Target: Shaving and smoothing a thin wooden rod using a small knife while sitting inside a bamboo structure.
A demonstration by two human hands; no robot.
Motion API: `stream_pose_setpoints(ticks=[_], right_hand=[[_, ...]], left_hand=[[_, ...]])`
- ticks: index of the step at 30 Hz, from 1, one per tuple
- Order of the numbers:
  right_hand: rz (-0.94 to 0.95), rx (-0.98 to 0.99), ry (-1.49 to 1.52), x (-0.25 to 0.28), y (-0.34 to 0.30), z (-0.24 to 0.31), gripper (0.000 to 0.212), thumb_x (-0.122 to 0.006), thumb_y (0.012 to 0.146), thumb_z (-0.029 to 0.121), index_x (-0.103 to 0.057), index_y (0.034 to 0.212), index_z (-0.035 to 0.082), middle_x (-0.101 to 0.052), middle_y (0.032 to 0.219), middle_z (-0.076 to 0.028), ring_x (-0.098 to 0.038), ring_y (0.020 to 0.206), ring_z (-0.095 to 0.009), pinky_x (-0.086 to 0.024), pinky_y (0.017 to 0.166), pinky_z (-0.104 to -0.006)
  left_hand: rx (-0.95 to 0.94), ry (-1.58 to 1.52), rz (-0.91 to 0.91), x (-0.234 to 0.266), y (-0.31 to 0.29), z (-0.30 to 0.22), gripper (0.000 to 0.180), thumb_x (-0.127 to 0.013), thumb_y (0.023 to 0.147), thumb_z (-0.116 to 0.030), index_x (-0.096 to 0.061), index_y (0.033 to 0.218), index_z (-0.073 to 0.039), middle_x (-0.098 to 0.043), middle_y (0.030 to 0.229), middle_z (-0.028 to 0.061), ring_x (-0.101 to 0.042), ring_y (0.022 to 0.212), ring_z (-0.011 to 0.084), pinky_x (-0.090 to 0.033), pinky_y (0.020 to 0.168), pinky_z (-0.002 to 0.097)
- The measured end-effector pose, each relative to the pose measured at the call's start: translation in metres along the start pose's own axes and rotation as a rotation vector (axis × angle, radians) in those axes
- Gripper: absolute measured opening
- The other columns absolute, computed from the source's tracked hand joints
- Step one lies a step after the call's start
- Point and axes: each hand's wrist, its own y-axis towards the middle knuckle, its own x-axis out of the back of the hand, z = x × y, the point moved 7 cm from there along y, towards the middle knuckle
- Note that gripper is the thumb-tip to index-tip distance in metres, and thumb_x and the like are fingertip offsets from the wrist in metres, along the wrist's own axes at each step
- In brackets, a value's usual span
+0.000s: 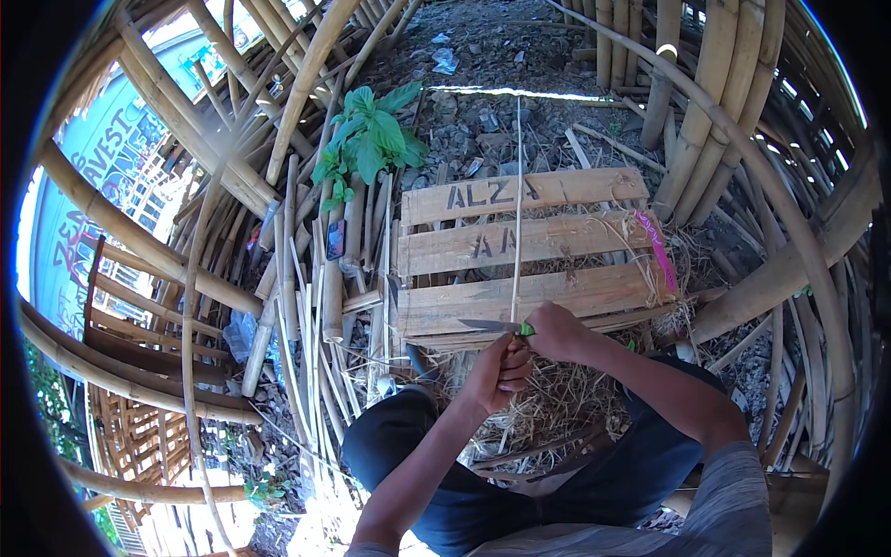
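Observation:
My right hand (555, 332) is closed round the green handle of a knife (484, 326), whose blade points left. Just below it, my left hand (499, 374) is a fist around a long, thin bamboo strip (518, 204). The strip runs away from me over a slatted wooden crate (520, 302), and a short end shows beneath my left fist. The blade lies across the strip close above my left fingers; whether it cuts into it I cannot make out. My hands are nearly touching, over the crate's near edge.
Dry straw and shavings (566, 404) lie between my knees. Split bamboo strips (311, 371) are heaped at the left, near a leafy green plant (371, 135). Thick bamboo poles (710, 121) stand at the right. A pink ribbon (657, 251) is on the crate's right side.

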Motion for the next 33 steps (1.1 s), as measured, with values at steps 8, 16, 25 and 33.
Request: stream_pose_setpoints(ticks=[8, 16, 25, 33], right_hand=[[0.063, 0.073, -0.144, 0.010, -0.001, 0.006, 0.022, -0.056, 0.068, 0.020, -0.063, 0.065, -0.001, -0.059, 0.065, -0.023, -0.061, 0.066, -0.037, -0.050, 0.065, -0.0435], [-0.074, -0.011, -0.118, 0.011, 0.002, 0.013, 0.025, -0.057, 0.069, 0.024, -0.062, 0.066, 0.000, -0.060, 0.070, -0.023, -0.062, 0.068, -0.036, -0.050, 0.065, -0.0439], [-0.158, -0.283, -0.140, 0.062, 0.012, -0.062, 0.027, -0.058, 0.069, 0.025, -0.063, 0.071, -0.001, -0.061, 0.068, -0.023, -0.063, 0.069, -0.035, -0.050, 0.066, -0.0426], [0.087, -0.058, -0.032, 0.013, -0.016, 0.010, 0.026, -0.058, 0.067, 0.022, -0.063, 0.071, -0.003, -0.061, 0.070, -0.023, -0.062, 0.070, -0.037, -0.051, 0.067, -0.0430]], left_hand=[[0.073, -0.036, 0.002, -0.014, -0.022, 0.010, 0.028, -0.032, 0.097, -0.032, -0.034, 0.075, -0.015, -0.021, 0.056, -0.0068, -0.017, 0.043, 0.0028, -0.014, 0.034, 0.0157], [0.055, -0.093, 0.016, -0.014, -0.023, 0.005, 0.030, -0.033, 0.096, -0.036, -0.035, 0.075, -0.015, -0.021, 0.056, -0.0068, -0.016, 0.043, 0.0028, -0.012, 0.034, 0.0167], [0.137, -0.103, 0.052, -0.022, -0.030, 0.036, 0.029, -0.032, 0.096, -0.036, -0.034, 0.075, -0.016, -0.021, 0.056, -0.0063, -0.015, 0.041, 0.0028, -0.012, 0.032, 0.0168], [0.178, -0.062, 0.017, -0.012, -0.025, 0.024, 0.033, -0.032, 0.095, -0.041, -0.036, 0.075, -0.016, -0.022, 0.057, -0.0065, -0.016, 0.042, 0.0026, -0.012, 0.033, 0.0164]])
